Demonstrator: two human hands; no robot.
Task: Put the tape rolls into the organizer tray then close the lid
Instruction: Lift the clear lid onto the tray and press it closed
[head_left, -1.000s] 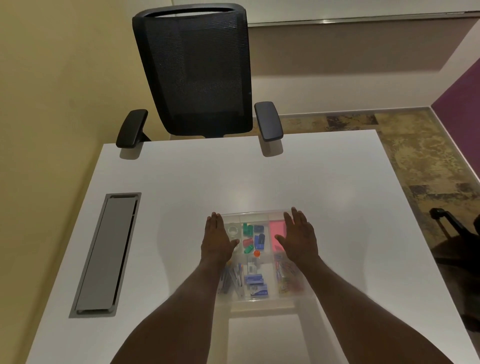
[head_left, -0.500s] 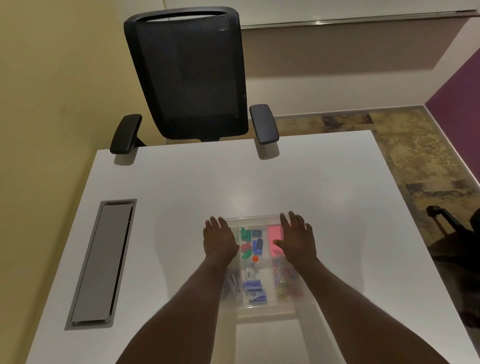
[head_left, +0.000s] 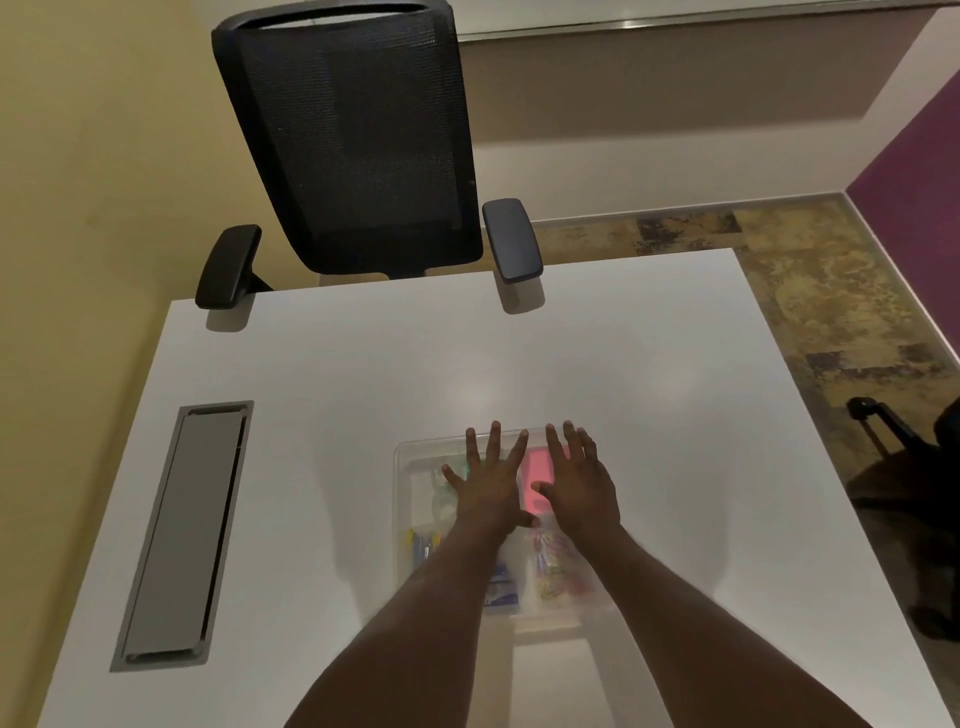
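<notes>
A clear plastic organizer tray (head_left: 408, 470) lies on the white table (head_left: 363, 389) in front of me, with its transparent lid down over it. Through the lid show a pink pad (head_left: 535, 478), coloured clips and small stationery. A clear tape roll (head_left: 439, 501) is faintly visible in the far left compartment. My left hand (head_left: 488, 480) lies flat on the lid's middle, fingers spread. My right hand (head_left: 579, 486) lies flat beside it on the right part of the lid. Both hands hold nothing. My forearms hide the tray's near half.
A black mesh office chair (head_left: 358, 140) stands at the table's far edge. A grey cable hatch (head_left: 182, 535) is set into the table on the left. A dark bag or chair base (head_left: 909, 483) stands on the carpet at the right.
Both hands slid inward from the tray's left and right sides toward the middle of the lid and now lie close together. The camera view shifted slightly.
</notes>
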